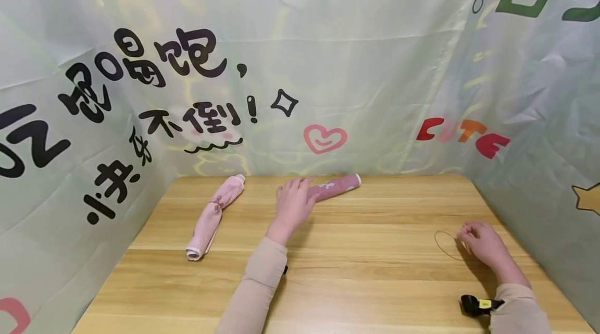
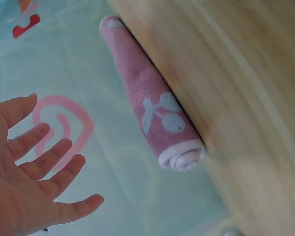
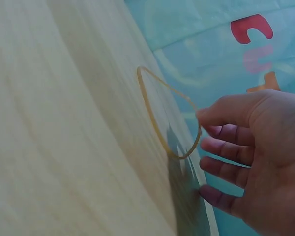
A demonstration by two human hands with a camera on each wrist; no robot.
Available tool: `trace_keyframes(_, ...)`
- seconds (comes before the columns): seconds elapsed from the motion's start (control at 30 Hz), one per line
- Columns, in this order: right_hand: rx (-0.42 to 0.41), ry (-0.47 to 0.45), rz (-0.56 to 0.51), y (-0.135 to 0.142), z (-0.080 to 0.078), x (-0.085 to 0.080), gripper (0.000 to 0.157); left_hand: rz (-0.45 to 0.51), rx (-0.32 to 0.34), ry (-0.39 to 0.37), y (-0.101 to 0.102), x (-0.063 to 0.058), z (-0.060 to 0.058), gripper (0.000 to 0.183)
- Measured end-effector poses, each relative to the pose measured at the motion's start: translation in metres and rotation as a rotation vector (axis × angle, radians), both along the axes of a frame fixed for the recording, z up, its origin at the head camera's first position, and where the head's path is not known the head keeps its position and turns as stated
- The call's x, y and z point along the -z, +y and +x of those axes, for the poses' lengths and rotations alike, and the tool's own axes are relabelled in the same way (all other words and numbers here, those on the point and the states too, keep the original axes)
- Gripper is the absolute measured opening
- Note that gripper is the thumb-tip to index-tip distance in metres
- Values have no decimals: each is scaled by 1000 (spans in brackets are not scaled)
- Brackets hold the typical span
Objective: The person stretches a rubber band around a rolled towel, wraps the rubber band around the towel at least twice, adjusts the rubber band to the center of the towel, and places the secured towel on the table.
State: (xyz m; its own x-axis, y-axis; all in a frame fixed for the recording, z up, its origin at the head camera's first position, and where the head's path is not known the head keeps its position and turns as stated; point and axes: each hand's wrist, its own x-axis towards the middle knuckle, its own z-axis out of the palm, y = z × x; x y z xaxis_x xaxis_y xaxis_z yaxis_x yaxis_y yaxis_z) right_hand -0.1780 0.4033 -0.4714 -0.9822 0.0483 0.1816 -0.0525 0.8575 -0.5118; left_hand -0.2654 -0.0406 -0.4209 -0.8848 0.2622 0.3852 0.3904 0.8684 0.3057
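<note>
My right hand (image 1: 485, 245) pinches a thin tan rubber band (image 3: 150, 113) between thumb and index finger, over the right side of the table. The band hangs out from the fingertips as a loose loop. My left hand (image 1: 294, 203), fingers spread and fairly straight, is by the near end of a rolled dark-pink towel (image 2: 147, 93) at the back of the table. In the left wrist view a gap shows between that hand and the roll, which has a pale cherry-like pattern and a white edge. Nothing is in the left palm (image 2: 14, 187).
To the left on the wooden table (image 1: 365, 271) lies a light-pink rolled towel (image 1: 206, 230), cinched at its middle. Printed cloth walls (image 1: 375, 78) rise along the back and both sides. A black wrist device (image 1: 473, 305) sits by the right sleeve.
</note>
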Motion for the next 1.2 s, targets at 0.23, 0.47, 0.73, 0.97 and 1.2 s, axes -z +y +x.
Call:
trace_keyframes(0.23,37,-64,-120,-4,1,-3,24,-63,37,-10,15,6,-16,47)
trace_keyframes(0.47,63,-169,-427,-9,1,-3,38,-153,56,-25,28,12,-30,46)
trace_keyframes(0.73,-33,-126,-602,-9,-1,-1,21,-235,102,-71,43,20,-43,42)
trace_keyframes(0.97,-143,-95,-917,-9,-4,-2,9,-304,116,-86,52,25,-55,42)
trace_keyframes(1.2,-316,-77,-1190,-12,-5,0,25,-322,82,-139,57,26,-65,40)
